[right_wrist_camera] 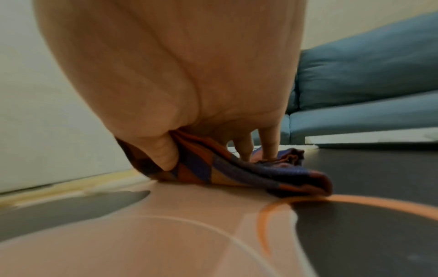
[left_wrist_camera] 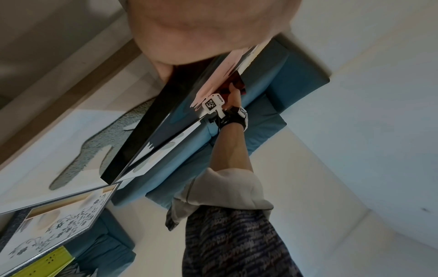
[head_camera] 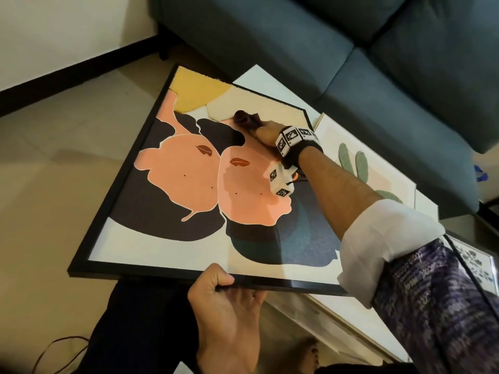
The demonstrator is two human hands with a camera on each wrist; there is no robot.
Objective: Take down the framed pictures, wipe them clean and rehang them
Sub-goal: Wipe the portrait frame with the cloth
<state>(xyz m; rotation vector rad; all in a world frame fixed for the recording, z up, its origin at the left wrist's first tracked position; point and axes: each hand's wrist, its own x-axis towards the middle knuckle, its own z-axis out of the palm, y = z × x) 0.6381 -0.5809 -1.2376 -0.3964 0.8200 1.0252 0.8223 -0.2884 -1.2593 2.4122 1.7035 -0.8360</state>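
Note:
A large black-framed picture (head_camera: 189, 184) of two pink faces lies tilted over a white table (head_camera: 259, 79). My left hand (head_camera: 226, 290) grips its near bottom edge, thumb on top and fingers underneath. In the left wrist view the palm (left_wrist_camera: 201, 28) fills the top, with the black frame edge (left_wrist_camera: 142, 135) below it. My right hand (head_camera: 266, 130) holds a bunched dark cloth (head_camera: 247, 118) against the glass near the far side. In the right wrist view the orange-and-blue checked cloth (right_wrist_camera: 237, 172) is pinched by thumb and fingers (right_wrist_camera: 269, 142) and pressed onto the picture (right_wrist_camera: 166, 224).
A blue sofa (head_camera: 351, 49) stands just behind the table. A light-framed picture of a green cactus (head_camera: 378, 168) lies under the big frame's right side. A third framed picture, with a floral print (head_camera: 475, 263), sits at the right edge. A cable (head_camera: 54, 346) lies on the tiled floor.

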